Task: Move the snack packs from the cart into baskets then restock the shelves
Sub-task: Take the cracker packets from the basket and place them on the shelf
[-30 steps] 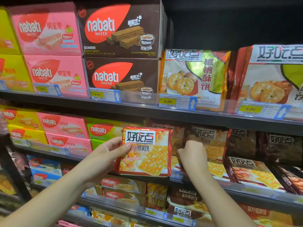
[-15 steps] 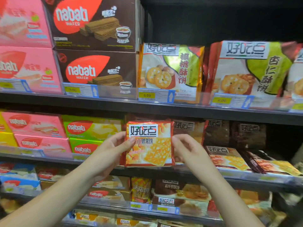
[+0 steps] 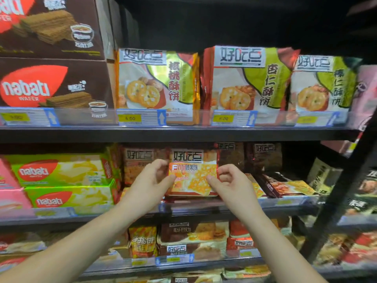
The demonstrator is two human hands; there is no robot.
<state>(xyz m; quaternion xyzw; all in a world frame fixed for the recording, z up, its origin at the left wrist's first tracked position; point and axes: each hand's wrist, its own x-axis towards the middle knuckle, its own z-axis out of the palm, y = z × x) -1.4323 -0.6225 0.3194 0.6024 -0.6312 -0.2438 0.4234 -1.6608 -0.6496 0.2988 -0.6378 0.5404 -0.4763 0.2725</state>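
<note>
a dark store shelving unit [image 3: 183, 134] fills the view, stocked on every level. brown nabati wafer boxes [image 3: 55, 84] stand stacked at upper left, green nabati boxes [image 3: 61, 170] on the level below. cookie bags [image 3: 157, 82] stand upright in a row on the upper shelf. on the middle shelf [image 3: 285, 203], the left hand [image 3: 149, 184] and right hand [image 3: 234, 184] pinch opposite side edges of an orange snack pack [image 3: 192, 174], thumbs on its front. the pack stands upright at the shelf's front, between similar packs. a yellow price tag [image 3: 130, 118] reads 6.00.
</note>
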